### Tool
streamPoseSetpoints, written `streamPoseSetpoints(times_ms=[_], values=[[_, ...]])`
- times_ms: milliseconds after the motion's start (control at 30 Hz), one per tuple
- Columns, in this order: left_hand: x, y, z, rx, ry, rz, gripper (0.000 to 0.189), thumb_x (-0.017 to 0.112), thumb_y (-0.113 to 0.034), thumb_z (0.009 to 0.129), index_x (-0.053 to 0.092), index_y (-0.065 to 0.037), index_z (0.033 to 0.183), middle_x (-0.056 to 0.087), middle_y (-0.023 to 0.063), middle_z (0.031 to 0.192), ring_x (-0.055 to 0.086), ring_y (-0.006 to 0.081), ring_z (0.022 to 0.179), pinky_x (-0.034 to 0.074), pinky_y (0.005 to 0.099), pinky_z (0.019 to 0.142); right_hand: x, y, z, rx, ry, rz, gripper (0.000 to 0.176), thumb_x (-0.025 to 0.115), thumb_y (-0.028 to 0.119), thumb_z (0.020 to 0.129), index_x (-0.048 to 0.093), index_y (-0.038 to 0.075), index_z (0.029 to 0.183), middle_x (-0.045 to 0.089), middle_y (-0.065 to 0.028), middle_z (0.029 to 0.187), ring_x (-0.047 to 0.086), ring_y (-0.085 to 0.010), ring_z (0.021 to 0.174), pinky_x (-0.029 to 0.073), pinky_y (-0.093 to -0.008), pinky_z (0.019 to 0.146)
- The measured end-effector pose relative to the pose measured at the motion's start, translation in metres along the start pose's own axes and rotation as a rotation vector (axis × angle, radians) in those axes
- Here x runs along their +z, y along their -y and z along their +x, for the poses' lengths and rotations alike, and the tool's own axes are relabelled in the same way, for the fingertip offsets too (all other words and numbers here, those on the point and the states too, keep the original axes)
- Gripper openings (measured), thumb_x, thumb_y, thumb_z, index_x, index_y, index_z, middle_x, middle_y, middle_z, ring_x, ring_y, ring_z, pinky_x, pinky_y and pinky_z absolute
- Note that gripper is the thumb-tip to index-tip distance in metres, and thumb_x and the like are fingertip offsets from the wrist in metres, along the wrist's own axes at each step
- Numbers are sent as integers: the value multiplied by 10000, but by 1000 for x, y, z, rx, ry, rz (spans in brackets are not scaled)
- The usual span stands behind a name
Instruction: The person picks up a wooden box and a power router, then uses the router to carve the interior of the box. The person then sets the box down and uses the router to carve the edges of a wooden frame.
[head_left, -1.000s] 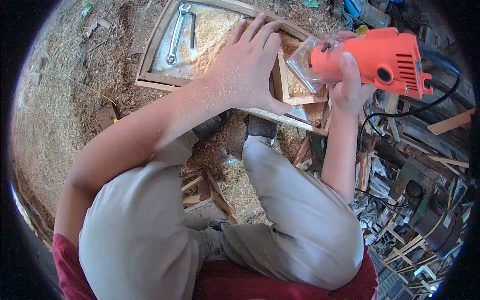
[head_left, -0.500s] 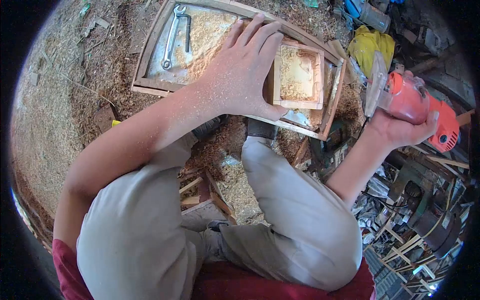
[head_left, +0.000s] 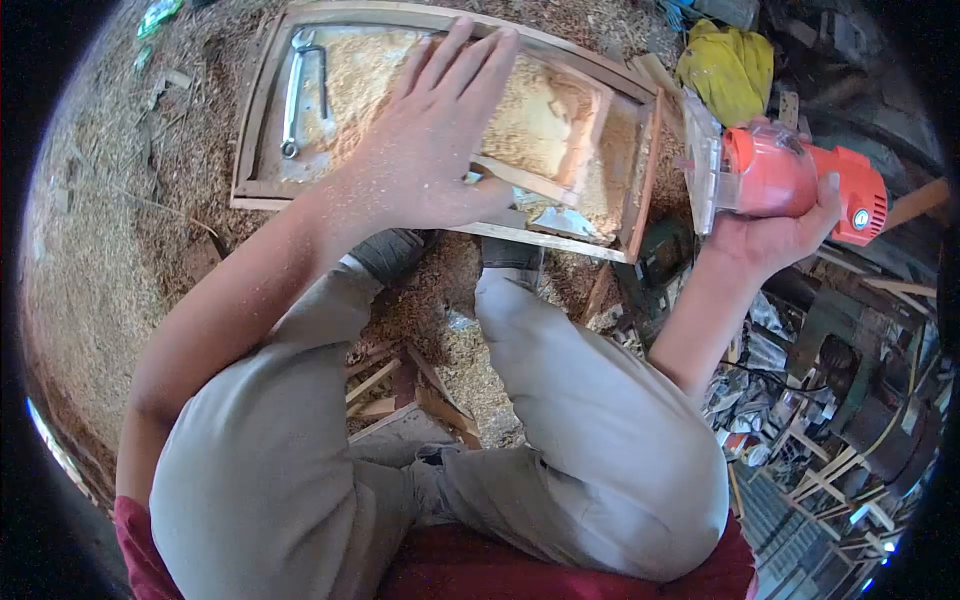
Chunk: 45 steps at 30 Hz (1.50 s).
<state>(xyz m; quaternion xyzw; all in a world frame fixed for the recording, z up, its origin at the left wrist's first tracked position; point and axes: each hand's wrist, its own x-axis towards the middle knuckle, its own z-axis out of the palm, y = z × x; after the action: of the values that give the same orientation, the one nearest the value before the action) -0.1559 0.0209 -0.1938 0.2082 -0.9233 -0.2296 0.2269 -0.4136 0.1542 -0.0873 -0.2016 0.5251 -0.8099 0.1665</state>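
Note:
My left hand [head_left: 430, 150] reaches across a wooden tray [head_left: 570, 244] strewn with sawdust. It grips the left side of a small square wooden frame [head_left: 593, 130] lying inside, thumb at the near edge and fingers toward the far edge. The hand hides the frame's left rail, and the frame is blurred. Held out to the right, my right hand [head_left: 765, 240] is wrapped around a red trim router [head_left: 780, 178]. The router lies on its side, with its base plate [head_left: 704, 180] turned toward the tray and apart from it.
A combination wrench [head_left: 296, 95] and a dark hex key [head_left: 322, 85] lie at the tray's left end. A yellow cloth [head_left: 728, 70] sits beyond the router. Sawdust covers the ground. Wood scraps [head_left: 825, 465] and clutter fill the right side.
The small frame has shifted left and turned within the tray, along with my left hand. The router has swung from tilted to nearly level. The whole view has shifted slightly.

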Motion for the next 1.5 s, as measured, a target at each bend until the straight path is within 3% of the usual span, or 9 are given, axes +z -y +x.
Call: streamPoseSetpoints(times_ms=[433,633,833,1033,1067,1167,1367,1400,1500], values=[[-5,-1,6,3,86,-16,1093,583,-196,659,177,13,1651,240,250,1694,140,410,1605,104,506,1307,-36,3,3,72,-54,56,589,677,395,908,523,-51,1261,624,-175,1113,645,-364,1037,553,-521,945],[-9,-23,13,-54,-19,31,1208,870,-477,681,271,4,1612,399,266,1542,340,449,1482,253,542,1243,-56,4,4,78,-15,85,544,678,358,920,519,4,1302,621,-168,1134,650,-357,1036,571,-514,923],[0,-57,26,-147,-58,141,1340,917,-660,575,315,-12,1582,474,253,1401,492,439,1310,396,579,1086,-55,-1,-6,122,-27,146,501,675,333,942,525,32,1313,628,-149,1121,661,-332,1017,581,-513,923],[8,-58,35,-125,-57,174,1110,889,-466,683,358,-33,1556,484,234,1311,514,418,1232,391,557,1039,-45,-4,-14,108,39,122,440,681,289,949,541,32,1278,633,-141,1098,668,-318,999,589,-498,910],[6,-58,34,-109,-49,154,1075,880,-434,696,365,-32,1549,480,232,1285,509,409,1218,375,546,1044,-43,-4,-15,86,33,21,553,694,411,913,559,-7,1248,629,-182,1139,657,-402,1026,556,-536,930],[3,-57,33,-57,-30,129,1029,854,-412,724,366,-34,1548,478,229,1306,499,398,1235,365,542,1056,-41,-3,-20,124,75,21,525,680,403,923,561,18,1259,635,-170,1133,662,-397,1025,565,-539,911],[-12,-45,41,-70,-95,-118,793,788,-407,841,472,-56,1479,498,186,1374,471,391,1266,348,517,1103,-37,-6,-40,296,286,105,484,678,284,911,547,12,1289,663,-154,1073,710,-319,934,608,-477,840],[-19,-45,48,-39,-118,-175,597,734,-365,917,570,-43,1392,569,181,1340,517,373,1267,373,479,1123,-31,-8,-45,319,288,108,435,676,228,909,568,3,1266,677,-142,1022,721,-290,890,619,-448,803],[-38,-46,63,-82,34,-501,444,607,-273,1009,593,3,1357,619,175,1348,551,276,1314,372,425,1150,-18,-9,-59,427,364,95,414,691,189,887,583,-14,1231,692,-142,995,726,-255,854,618,-405,738]])
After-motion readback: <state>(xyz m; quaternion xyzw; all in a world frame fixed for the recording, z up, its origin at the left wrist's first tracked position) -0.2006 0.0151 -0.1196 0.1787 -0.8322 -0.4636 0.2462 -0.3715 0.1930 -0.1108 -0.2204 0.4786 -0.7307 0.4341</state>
